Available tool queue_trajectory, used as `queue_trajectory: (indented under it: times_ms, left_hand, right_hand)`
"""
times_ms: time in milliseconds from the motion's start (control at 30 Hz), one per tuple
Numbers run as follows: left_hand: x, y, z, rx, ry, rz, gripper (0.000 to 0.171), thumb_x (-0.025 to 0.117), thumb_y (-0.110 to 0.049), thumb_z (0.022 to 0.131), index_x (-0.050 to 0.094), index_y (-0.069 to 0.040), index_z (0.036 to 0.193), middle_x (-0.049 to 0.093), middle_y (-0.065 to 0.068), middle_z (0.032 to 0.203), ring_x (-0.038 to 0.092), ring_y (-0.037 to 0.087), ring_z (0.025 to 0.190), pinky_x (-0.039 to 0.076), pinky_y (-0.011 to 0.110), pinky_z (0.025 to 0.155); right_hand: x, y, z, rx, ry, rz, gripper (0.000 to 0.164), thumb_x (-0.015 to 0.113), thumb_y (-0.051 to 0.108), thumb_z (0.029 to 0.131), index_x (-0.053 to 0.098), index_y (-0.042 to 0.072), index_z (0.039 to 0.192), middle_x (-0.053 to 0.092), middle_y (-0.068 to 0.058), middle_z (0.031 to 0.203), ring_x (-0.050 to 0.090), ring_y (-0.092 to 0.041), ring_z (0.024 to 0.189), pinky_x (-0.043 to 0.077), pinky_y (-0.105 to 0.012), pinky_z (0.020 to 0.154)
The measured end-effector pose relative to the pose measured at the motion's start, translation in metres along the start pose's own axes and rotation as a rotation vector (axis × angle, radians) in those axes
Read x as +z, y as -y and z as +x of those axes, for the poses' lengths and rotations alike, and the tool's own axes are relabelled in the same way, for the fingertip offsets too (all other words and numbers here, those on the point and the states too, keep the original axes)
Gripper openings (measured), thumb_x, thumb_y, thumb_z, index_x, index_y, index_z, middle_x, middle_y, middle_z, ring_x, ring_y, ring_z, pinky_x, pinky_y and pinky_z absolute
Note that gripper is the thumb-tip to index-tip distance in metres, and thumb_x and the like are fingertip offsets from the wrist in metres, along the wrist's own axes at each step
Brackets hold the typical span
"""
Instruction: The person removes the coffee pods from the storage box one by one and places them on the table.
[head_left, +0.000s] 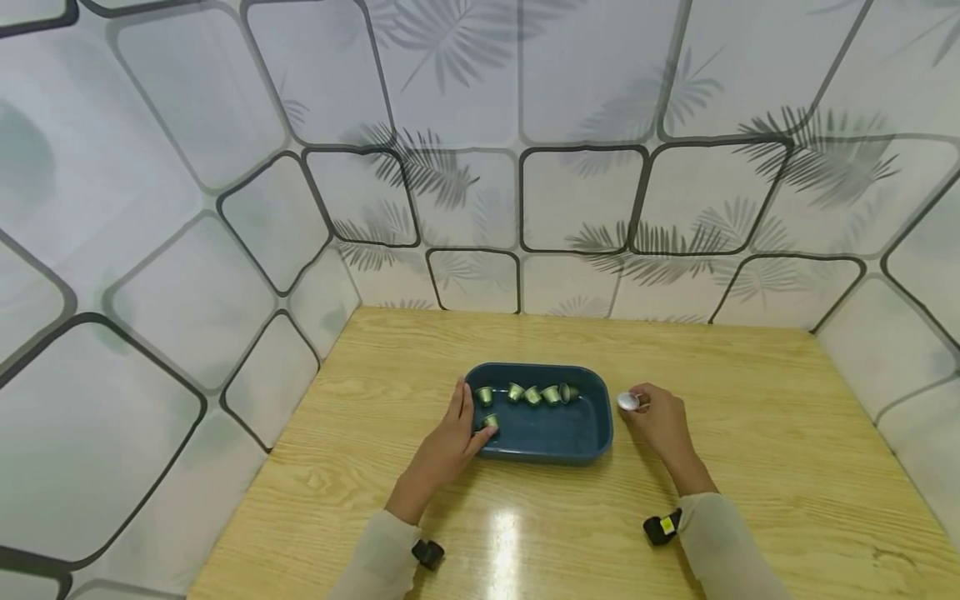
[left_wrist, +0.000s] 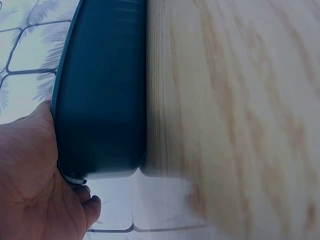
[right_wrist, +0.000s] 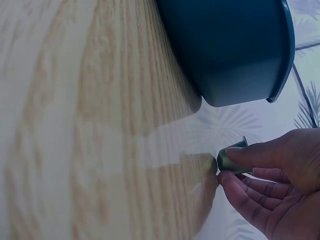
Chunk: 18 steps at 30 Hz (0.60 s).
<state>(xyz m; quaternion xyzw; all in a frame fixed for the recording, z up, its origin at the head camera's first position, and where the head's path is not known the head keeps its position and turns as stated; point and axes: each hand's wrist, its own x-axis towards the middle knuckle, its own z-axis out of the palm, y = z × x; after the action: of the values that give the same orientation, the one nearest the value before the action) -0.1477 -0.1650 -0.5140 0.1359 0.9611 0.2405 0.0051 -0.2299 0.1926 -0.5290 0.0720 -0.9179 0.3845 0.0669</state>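
Note:
A dark blue rectangular dish (head_left: 547,454) with rounded corners stands on the table. My left hand (head_left: 444,442) grips its left end, thumb over the near rim and fingers along the outer side. Several green coffee capsules lie inside, most in a row along the far side, with one capsule (head_left: 490,421) beside my left thumb. Just right of the dish, my right hand (head_left: 663,419) pinches another green coffee capsule (right_wrist: 231,159) between thumb and fingers, low over the wood. Its silvery lid faces up and left in the head view.
The light wooden table (head_left: 787,467) runs back to patterned wall sheets (head_left: 577,200) at the rear and both sides. Black wrist cameras sit at both sleeves, the right camera (head_left: 662,528) close to the tabletop.

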Motion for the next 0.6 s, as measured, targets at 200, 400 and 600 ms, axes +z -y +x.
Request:
queue_trajectory:
  times_ms: [200,400,600]
  left_hand:
    - [-0.0006,-0.0005,-0.0001,-0.001,0.006,-0.004,0.090,0.040,-0.054,0.107,-0.004,0.005,0.159,-0.016,0.018,0.167,0.024,0.037,0.150,0.051,0.043,0.097]
    - [-0.0003,-0.0007,0.0001,0.001,0.005,0.000,0.089,0.040,-0.053,0.107,-0.003,0.005,0.160,-0.015,0.017,0.167,0.024,0.037,0.150,0.052,0.043,0.094]
    - [-0.0012,0.0000,-0.0002,0.002,0.004,0.000,0.089,0.040,-0.053,0.107,-0.003,0.006,0.159,-0.015,0.018,0.167,0.023,0.037,0.150,0.050,0.044,0.098]
  right_hand:
    - [0.0004,-0.0001,-0.0010,-0.002,0.004,0.011,0.029,0.078,0.000,0.086,0.067,-0.012,0.110,0.072,-0.027,0.096,0.072,-0.039,0.084,0.056,-0.052,0.077]
    - [0.0012,-0.0036,-0.0013,0.000,0.002,0.019,0.030,0.079,0.001,0.086,0.067,-0.011,0.110,0.072,-0.026,0.097,0.072,-0.040,0.084,0.056,-0.053,0.076]
    - [-0.0002,-0.0025,-0.0022,-0.003,0.003,0.022,0.030,0.078,0.002,0.086,0.067,-0.010,0.111,0.072,-0.026,0.096,0.071,-0.040,0.085,0.056,-0.053,0.076]
